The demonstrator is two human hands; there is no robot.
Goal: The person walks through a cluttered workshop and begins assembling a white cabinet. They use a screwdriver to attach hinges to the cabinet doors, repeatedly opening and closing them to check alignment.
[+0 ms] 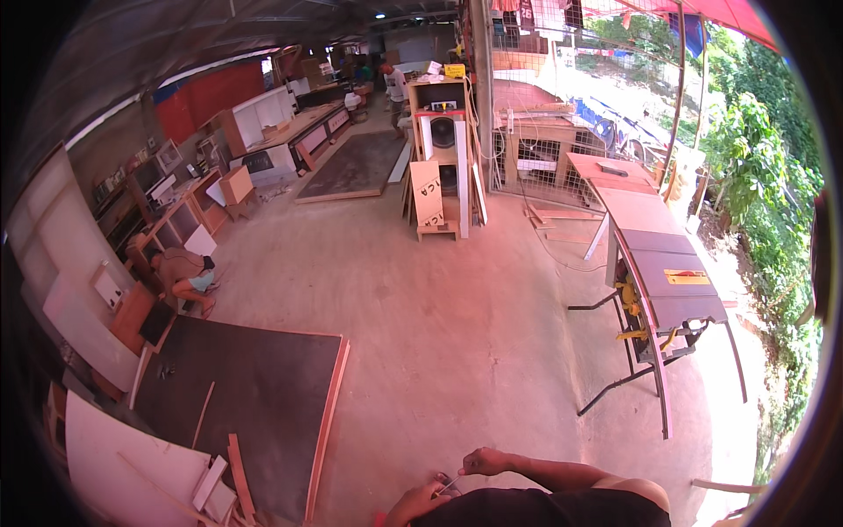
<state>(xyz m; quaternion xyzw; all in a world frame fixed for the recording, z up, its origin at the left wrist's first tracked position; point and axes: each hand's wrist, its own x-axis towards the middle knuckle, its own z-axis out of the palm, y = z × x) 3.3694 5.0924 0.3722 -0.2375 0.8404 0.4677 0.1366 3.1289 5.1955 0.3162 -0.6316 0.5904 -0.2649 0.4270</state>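
Note:
At the lower edge, close to my dark shirt (544,511), both hands are held near each other. My right hand (482,461) is closed, its fingers pinching one end of a thin pale strand-like piece (451,482). The piece slants down to my left hand (423,501), whose fingers are curled around its other end. It is too small to tell whether it is a string or a thin stick. Bare concrete floor (421,386) lies ahead of my hands.
A table saw (667,272) on splayed legs stands at right. A low dark platform (255,378) with loose wood strips lies at left, where a person (184,272) crouches. Ahead are a wooden speaker cabinet (443,132) and another dark panel (356,167).

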